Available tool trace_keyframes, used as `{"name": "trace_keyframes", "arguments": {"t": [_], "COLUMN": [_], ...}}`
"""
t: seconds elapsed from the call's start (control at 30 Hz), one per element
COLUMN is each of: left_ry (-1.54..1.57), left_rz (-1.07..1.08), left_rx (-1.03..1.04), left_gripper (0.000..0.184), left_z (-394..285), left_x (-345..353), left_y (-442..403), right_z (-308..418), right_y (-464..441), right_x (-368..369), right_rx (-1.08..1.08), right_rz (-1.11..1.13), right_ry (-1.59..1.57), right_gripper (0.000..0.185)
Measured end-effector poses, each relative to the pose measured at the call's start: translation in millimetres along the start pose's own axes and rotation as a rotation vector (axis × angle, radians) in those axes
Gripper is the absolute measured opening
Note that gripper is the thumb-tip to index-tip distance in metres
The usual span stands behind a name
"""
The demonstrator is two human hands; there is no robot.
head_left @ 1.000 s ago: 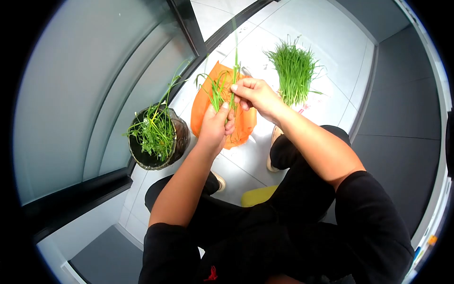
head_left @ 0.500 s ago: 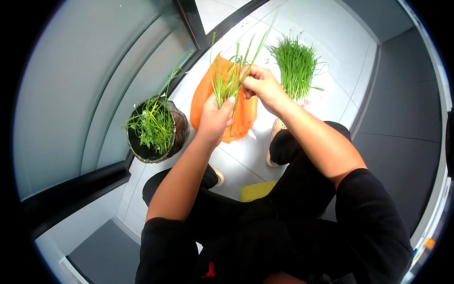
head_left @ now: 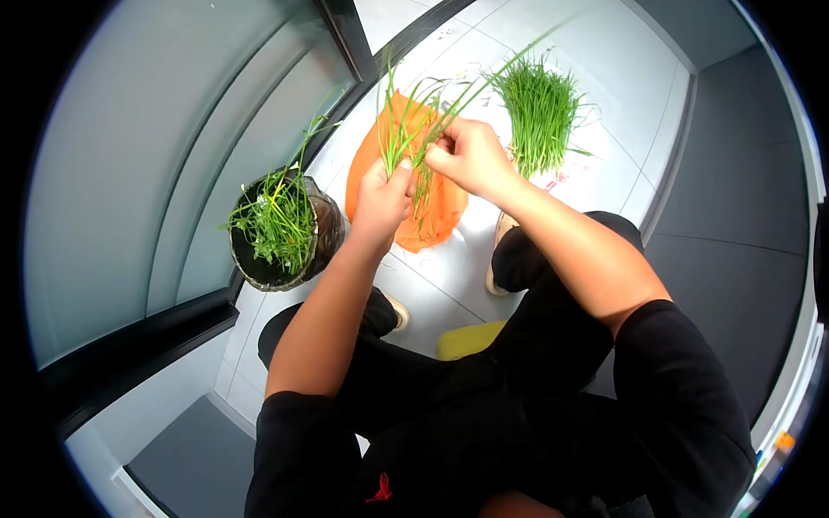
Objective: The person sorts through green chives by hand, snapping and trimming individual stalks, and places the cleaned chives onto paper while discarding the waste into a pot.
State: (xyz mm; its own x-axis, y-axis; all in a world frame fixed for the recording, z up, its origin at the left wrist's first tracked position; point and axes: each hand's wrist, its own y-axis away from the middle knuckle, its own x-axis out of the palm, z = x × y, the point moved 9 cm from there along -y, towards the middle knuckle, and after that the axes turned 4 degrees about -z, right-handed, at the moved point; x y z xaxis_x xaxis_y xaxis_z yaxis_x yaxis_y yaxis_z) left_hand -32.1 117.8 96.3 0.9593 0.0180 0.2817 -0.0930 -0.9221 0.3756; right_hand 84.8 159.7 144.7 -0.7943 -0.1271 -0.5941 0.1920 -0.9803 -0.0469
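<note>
Green stalks (head_left: 395,138) stand up out of my left hand (head_left: 385,200), whose fingers are wrapped round their lower ends. Close by on the right, my right hand (head_left: 471,158) pinches some long green stalks (head_left: 455,107) that slant up to the right. Both hands are over an orange bag (head_left: 445,216) lying on the floor, with more thin green strands on it. A thick bunch of green stalks (head_left: 540,116) lies on the floor beyond my right hand.
To the left stands a dark bin (head_left: 328,226) lined with a bag and holding green trimmings (head_left: 281,229). Beside it is a frosted glass door (head_left: 173,155). A yellow-green seat (head_left: 469,340) shows between my legs, and dark panels (head_left: 725,198) stand at the right.
The stalks at my right hand have swung from upright to slanting up and right. My left hand has shifted slightly left and up, and the view has moved a little.
</note>
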Motion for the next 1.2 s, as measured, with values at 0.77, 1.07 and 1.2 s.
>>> {"name": "trace_keyframes", "arguments": {"t": [0.77,1.07,1.2], "left_ry": [0.205,0.472,0.529], "left_rz": [0.253,-0.148,-0.298], "left_rx": [-0.09,0.031,0.152], "left_gripper": [0.02,0.017,0.016], "left_z": [10.2,0.5,-6.7], "left_x": [13.7,-23.3,-52.0], "left_y": [-0.3,-6.8,-10.4], "right_z": [0.7,-10.8,-27.3], "right_y": [5.5,1.2,2.2], "right_x": [25.4,15.5,-6.3], "right_rx": [0.076,0.132,0.258], "right_rz": [0.359,0.066,-0.166], "right_ry": [-0.636,-0.621,-0.869], "right_gripper": [0.012,0.009,0.009]}}
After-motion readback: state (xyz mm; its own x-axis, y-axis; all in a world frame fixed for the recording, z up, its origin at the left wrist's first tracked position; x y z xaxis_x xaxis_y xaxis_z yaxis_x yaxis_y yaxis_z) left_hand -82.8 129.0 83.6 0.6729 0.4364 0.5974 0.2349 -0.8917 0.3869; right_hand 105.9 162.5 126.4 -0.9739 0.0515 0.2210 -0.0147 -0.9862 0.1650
